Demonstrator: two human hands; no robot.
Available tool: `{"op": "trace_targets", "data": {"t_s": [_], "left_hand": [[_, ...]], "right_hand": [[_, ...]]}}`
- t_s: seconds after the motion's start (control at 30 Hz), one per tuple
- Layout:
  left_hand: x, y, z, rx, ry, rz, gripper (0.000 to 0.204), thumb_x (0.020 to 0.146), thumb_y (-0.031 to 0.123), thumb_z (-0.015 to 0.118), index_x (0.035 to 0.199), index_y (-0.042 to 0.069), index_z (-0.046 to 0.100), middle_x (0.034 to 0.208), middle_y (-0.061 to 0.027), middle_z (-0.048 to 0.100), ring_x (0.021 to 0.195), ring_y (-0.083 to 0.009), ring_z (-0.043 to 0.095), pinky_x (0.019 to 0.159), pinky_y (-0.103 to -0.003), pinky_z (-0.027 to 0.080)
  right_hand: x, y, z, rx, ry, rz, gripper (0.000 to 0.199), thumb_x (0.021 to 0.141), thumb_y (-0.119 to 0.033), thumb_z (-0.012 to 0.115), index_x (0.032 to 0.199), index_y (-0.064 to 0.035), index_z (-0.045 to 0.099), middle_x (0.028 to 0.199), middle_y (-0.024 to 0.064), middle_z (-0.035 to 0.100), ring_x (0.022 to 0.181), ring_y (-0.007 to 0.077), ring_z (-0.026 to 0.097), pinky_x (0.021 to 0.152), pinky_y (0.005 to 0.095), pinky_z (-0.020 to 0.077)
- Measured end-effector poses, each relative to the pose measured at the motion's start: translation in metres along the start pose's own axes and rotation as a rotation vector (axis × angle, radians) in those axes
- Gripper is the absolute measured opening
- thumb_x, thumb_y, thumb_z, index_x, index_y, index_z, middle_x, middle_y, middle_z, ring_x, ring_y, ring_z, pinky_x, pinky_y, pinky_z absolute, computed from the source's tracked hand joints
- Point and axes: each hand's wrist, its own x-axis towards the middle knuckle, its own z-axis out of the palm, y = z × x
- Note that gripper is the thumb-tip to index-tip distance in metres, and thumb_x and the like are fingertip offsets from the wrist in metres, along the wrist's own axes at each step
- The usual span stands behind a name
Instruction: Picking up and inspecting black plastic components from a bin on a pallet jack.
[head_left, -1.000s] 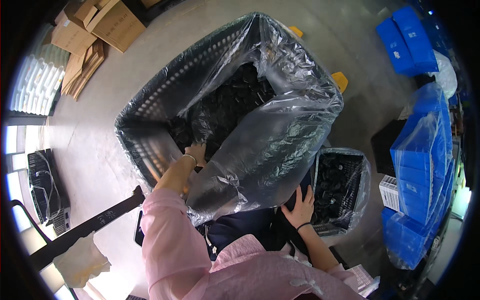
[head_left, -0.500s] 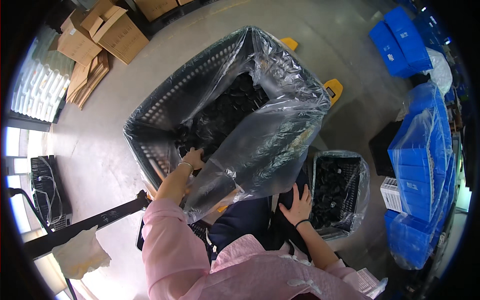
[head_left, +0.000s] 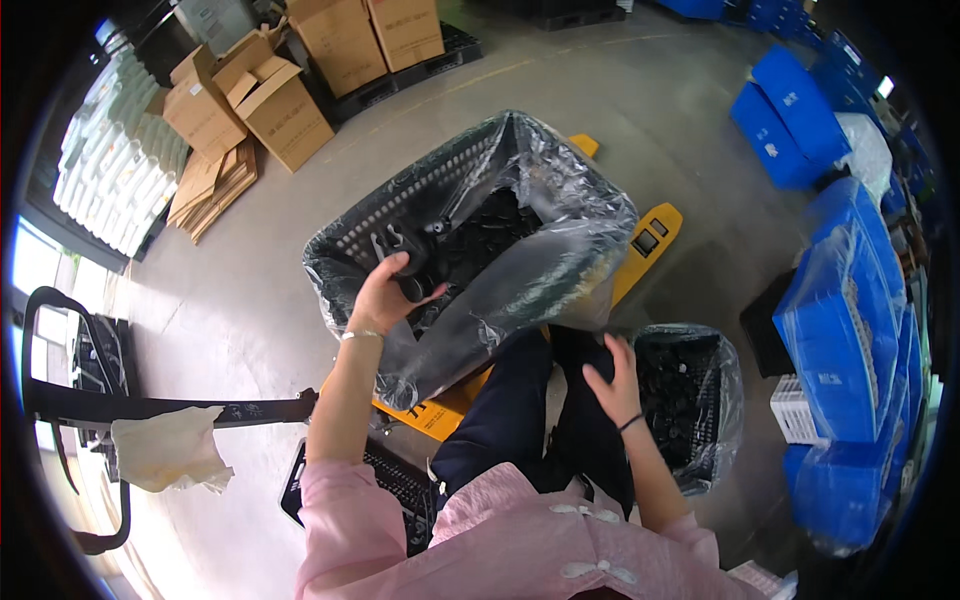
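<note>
Left hand pulling a black plastic part out of the big lined crate; right hand idle by the small crate.

Near: my right hand (head_left: pixel 615 385) rests over my dark trouser leg, fingers spread and empty, just beside the small black crate (head_left: pixel 690 400), plastic-lined and full of black parts. Further out, my left hand (head_left: pixel 385 295) is inside the large black crate (head_left: pixel 440 200), fingers curled around a black part (head_left: pixel 410 288) at the near edge of the pile. The clear liner bag (head_left: pixel 540 270) sags loose over the rim. Crate sits on a yellow pallet jack (head_left: pixel 640 235). Far: cardboard boxes (head_left: pixel 275 105) left, blue bins (head_left: pixel 790 115) right. Risk, as I judge it: the part could snag the slack liner and tear it, or slip from a partial grip back into the pile.
</note>
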Motion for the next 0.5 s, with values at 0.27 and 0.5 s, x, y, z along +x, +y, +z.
{"op": "trace_targets", "data": {"t_s": [0.27,0.5], "left_hand": [[-0.047,-0.088,0.084,0.245,-0.448,-0.145,0.051,0.066,0.016,0.066,0.113,0.005,0.047,0.103,-0.0101,0.056,0.095,-0.0268,0.055,0.079,-0.048,0.048],[-0.053,-0.134,0.092,-0.164,-0.393,-0.232,0.051,0.070,0.021,0.065,0.116,0.009,0.047,0.114,-0.0114,0.053,0.105,-0.0288,0.051,0.087,-0.052,0.040]], "right_hand": [[0.056,-0.112,-0.069,0.850,-0.349,0.070,0.046,0.083,-0.014,0.056,0.125,-0.0047,0.038,0.102,0.0121,0.055,0.085,0.0129,0.054,0.074,0.0252,0.0441],[0.016,-0.079,-0.096,1.250,-0.015,0.305,0.033,0.084,-0.020,0.053,0.107,0.0037,0.050,0.089,0.0073,0.060,0.074,0.0132,0.058,0.067,0.0245,0.0457]]}}
